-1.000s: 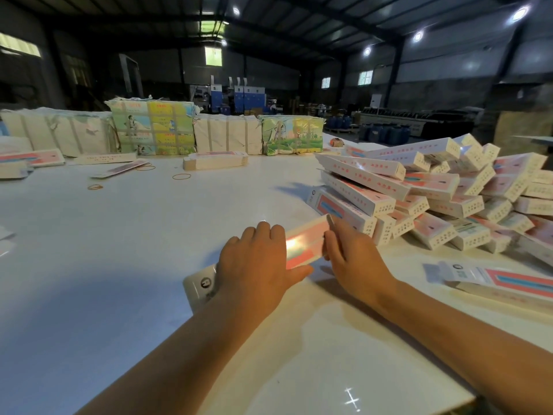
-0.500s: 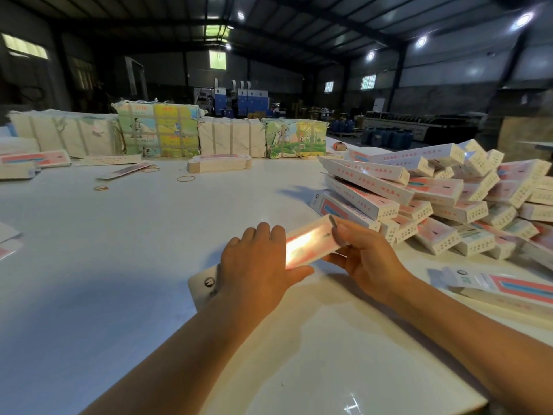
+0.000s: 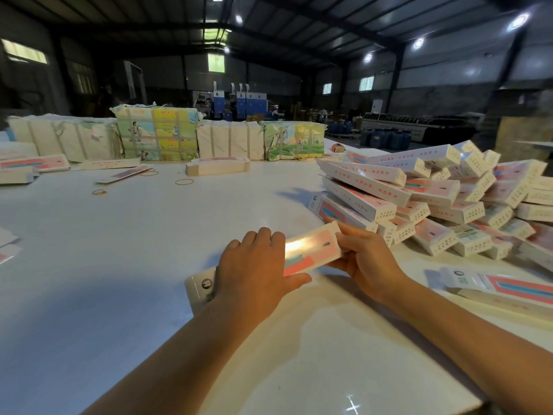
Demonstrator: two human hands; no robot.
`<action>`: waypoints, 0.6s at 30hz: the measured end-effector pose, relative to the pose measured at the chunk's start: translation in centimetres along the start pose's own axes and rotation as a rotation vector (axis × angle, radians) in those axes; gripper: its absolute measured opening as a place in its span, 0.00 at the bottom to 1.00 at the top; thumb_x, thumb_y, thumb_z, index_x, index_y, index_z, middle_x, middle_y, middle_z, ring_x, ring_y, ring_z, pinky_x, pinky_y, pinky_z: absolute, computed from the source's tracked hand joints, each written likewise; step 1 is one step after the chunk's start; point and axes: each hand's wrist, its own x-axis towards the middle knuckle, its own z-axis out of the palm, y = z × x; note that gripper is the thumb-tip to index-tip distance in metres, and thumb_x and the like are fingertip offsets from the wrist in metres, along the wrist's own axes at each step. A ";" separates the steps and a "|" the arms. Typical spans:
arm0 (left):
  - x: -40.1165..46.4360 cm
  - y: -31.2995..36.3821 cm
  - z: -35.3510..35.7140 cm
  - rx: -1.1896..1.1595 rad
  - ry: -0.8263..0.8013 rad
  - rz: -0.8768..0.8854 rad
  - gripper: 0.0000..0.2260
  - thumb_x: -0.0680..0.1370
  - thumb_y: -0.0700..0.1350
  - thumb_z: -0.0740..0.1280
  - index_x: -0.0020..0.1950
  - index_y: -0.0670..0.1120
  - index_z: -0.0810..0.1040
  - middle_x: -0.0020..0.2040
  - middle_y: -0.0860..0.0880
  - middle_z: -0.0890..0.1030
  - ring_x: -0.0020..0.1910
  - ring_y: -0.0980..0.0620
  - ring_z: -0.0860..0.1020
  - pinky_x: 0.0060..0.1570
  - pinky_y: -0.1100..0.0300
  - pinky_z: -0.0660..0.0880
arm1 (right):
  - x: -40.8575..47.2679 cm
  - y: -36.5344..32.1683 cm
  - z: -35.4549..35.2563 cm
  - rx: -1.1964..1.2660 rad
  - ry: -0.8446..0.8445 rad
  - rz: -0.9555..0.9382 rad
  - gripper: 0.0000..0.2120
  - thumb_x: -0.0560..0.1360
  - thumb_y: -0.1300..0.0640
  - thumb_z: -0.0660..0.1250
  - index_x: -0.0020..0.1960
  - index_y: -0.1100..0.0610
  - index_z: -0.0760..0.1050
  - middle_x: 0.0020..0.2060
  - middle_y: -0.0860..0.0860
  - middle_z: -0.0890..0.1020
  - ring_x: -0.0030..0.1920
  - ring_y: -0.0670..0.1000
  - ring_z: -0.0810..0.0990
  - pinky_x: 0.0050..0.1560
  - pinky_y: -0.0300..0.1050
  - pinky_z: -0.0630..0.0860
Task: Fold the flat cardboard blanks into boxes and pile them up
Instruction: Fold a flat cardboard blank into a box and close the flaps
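left hand grips long pink-and-white cardboard box mid-body; right hand pinches far end. tuck flap squarely, steady box.

The single head view looks forward and down from close above the white table, facing the warehouse.

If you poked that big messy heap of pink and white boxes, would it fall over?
Probably some would slide. The heap of folded pink and white cardboard boxes lies crisscross and tilted on the smooth white table, so the top ones look loose. They seem hollow, so likely light and easy to shove. Flat sides mean that they would slide, not roll.
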 end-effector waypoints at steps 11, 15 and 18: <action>0.1 0.3 0.2 -0.021 -0.003 -0.027 0.31 0.69 0.73 0.56 0.60 0.51 0.67 0.52 0.52 0.73 0.47 0.55 0.69 0.43 0.63 0.63 | -1.3 0.4 0.5 -0.606 0.003 -0.422 0.13 0.79 0.66 0.57 0.46 0.56 0.79 0.37 0.49 0.82 0.41 0.48 0.81 0.38 0.42 0.80; 0.0 0.6 0.1 -0.011 0.012 -0.030 0.29 0.70 0.72 0.56 0.59 0.50 0.67 0.48 0.53 0.69 0.43 0.55 0.64 0.42 0.61 0.62 | -1.8 0.5 0.7 -0.733 0.060 -0.517 0.09 0.80 0.65 0.57 0.47 0.62 0.76 0.36 0.46 0.80 0.38 0.39 0.79 0.32 0.27 0.72; 0.0 0.7 0.1 -0.016 0.009 -0.014 0.28 0.71 0.72 0.56 0.58 0.50 0.66 0.45 0.53 0.64 0.43 0.55 0.63 0.41 0.61 0.61 | -2.1 0.0 0.7 -0.803 0.048 -0.562 0.10 0.80 0.65 0.57 0.46 0.60 0.76 0.35 0.49 0.81 0.38 0.43 0.80 0.35 0.31 0.73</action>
